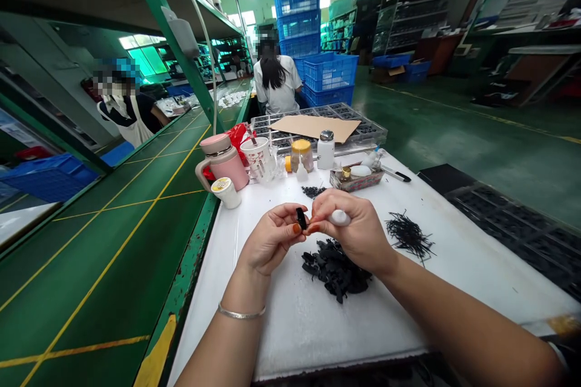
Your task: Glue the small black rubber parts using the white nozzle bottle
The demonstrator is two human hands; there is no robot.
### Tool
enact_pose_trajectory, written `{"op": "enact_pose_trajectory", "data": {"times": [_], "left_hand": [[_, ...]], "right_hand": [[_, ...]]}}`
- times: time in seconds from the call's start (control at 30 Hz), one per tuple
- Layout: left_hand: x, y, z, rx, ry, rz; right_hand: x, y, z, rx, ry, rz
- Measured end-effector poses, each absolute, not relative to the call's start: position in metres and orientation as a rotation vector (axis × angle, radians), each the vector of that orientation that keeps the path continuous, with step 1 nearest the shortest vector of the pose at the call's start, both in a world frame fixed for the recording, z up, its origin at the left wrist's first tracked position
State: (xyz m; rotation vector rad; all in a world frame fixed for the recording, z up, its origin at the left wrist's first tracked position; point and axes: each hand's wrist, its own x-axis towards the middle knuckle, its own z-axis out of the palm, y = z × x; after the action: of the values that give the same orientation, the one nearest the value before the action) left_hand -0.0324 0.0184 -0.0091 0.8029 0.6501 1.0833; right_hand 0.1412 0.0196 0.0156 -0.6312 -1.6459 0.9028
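Note:
My left hand (275, 236) pinches a small black piece (301, 218) between thumb and fingers, above the white tabletop. Close against it, my right hand (351, 227) is closed round a small white squeeze bottle (339, 217); only its rounded end shows, and its tip is hidden by the fingers. Below both hands lies a heap of black pieces (338, 271). To the right of my right hand is a loose pile of thin black strips (410, 236). Small black rings or bits (313, 191) are gathered just beyond the hands.
Along the table's far side stand a pink mug (224, 163), a paper cup (257, 160), a white tub (226, 193), a yellow-lidded jar (302, 154), a white metal-capped bottle (325, 150) and a small box (356, 178). A green conveyor (113, 242) runs left. Two people sit beyond.

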Motion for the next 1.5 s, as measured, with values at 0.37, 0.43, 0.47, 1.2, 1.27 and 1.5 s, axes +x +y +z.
{"op": "enact_pose_trajectory", "data": {"times": [0.37,0.43,0.47,1.2,1.27,1.5], "left_hand": [[-0.030,0.017,-0.008,0.833,0.674,1.050],[-0.030,0.017,-0.007,0.858,0.703,1.062],[-0.030,0.017,-0.007,0.872,0.719,1.069],[-0.029,0.021,-0.012,1.004,0.734,1.052],[-0.029,0.022,-0.012,1.033,0.740,1.049],[-0.027,0.018,-0.007,1.169,0.926,1.175]], "right_hand": [[0.144,0.017,0.005,-0.634,-1.827,0.425],[0.145,0.018,0.006,-0.615,-1.869,0.389],[0.145,0.019,0.006,-0.616,-1.880,0.402],[0.149,0.032,0.005,-0.740,-1.814,0.948],[0.149,0.033,0.004,-0.794,-1.806,1.008],[0.151,0.039,0.001,-0.923,-1.704,1.280]]}}
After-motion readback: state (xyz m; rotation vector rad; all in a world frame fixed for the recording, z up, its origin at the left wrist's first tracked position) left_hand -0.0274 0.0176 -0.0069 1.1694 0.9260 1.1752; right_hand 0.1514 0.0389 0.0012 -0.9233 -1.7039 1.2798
